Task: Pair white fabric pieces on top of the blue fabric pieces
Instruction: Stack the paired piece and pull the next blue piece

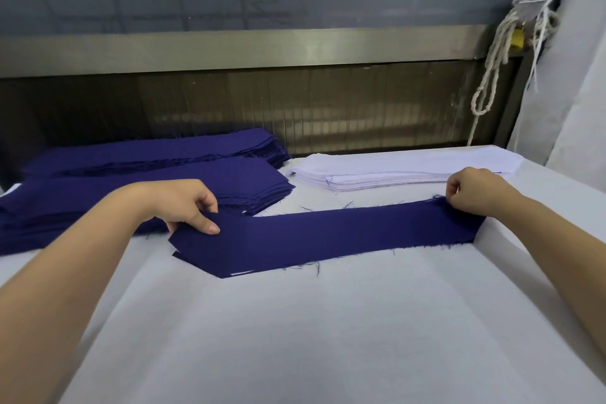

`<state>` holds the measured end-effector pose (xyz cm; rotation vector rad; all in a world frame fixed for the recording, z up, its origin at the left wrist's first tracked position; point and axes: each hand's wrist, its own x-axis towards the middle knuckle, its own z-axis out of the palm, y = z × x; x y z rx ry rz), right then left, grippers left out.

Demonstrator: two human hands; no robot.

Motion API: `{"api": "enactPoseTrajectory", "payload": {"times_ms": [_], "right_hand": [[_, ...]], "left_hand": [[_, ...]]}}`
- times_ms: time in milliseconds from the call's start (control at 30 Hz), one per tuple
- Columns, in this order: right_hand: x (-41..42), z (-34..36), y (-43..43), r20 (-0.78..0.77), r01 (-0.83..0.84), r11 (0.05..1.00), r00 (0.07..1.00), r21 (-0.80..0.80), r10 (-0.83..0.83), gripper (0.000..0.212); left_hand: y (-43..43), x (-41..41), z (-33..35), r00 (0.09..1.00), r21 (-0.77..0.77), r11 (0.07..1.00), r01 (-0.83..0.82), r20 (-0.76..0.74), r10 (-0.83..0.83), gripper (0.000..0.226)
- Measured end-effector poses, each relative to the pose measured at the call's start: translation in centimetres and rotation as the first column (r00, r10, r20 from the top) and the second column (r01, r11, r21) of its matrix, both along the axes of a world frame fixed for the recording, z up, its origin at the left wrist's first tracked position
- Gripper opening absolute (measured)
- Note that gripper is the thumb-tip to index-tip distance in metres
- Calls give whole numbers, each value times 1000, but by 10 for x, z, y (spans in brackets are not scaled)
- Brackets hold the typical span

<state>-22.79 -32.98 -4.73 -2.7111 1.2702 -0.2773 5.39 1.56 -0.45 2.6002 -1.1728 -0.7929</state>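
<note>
A long blue fabric piece (pixel 328 233) lies across the middle of the white table (pixel 295 338), with more layers showing under its left tip. My left hand (pixel 187 207) pinches its left end between thumb and fingers. My right hand (pixel 472 188) grips its right end with curled fingers. Two stacks of blue fabric pieces (pixel 131 180) sit at the back left. A stack of white fabric pieces (pixel 403 166) lies at the back right, just behind the blue piece.
Behind the table stands a dark wall panel with a metal rail (pixel 262 46). A knotted white rope (pixel 495 65) hangs at the upper right beside a pale curtain (pixel 570 92). Loose blue threads lie around the piece.
</note>
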Motion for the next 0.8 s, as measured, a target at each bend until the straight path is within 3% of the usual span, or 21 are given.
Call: {"api": "enactPoseTrajectory", "payload": {"times_ms": [200, 533, 800], "right_hand": [[0, 1, 0, -7, 1, 1000, 1000, 4, -1, 13], [0, -3, -1, -22, 12, 1000, 1000, 3, -12, 4], [2, -4, -4, -61, -9, 999, 998, 36, 12, 22]], "left_hand": [[-2, -2, -3, 999, 34, 999, 22, 31, -23, 16], [-3, -4, -6, 965, 23, 992, 124, 231, -126, 30], [-9, -9, -10, 954, 72, 990, 125, 264, -140, 36]]}}
